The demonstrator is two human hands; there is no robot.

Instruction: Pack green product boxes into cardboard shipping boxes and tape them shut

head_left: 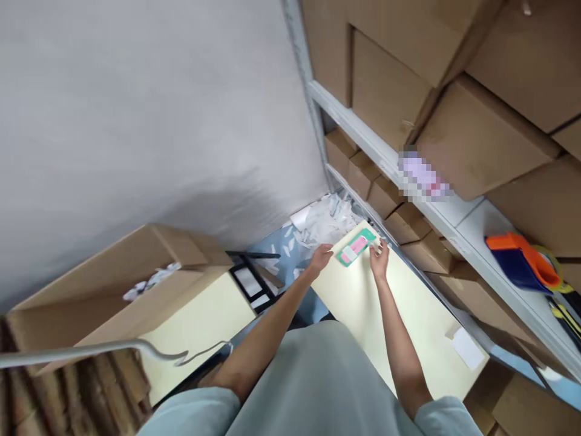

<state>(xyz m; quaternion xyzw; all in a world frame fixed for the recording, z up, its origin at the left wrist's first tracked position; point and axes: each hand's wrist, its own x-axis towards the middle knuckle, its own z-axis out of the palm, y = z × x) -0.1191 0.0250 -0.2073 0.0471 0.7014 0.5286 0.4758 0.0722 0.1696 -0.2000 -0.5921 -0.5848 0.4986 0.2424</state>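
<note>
A flat green packet with pink and white areas (356, 247) lies on the far end of a cream tabletop (358, 303). My left hand (321, 259) is at the table's left edge, close to the packet but apart from it. Its fingers are loosely bent, with nothing visible in them. My right hand (379, 257) is at the packet's right end, thumb and fingers bent toward each other. Something small and whitish shows at these fingertips, too small to name. Whether the right fingertips touch the packet itself is hard to see.
Shelving with stacked cardboard boxes (485, 139) runs along the right; an orange and blue tape dispenser (524, 260) sits on a shelf. White paper scraps (327, 218) pile beyond the table. An open carton (113, 290) stands left, near a grey cable (91, 351). A white paper (467, 348) lies on the tabletop.
</note>
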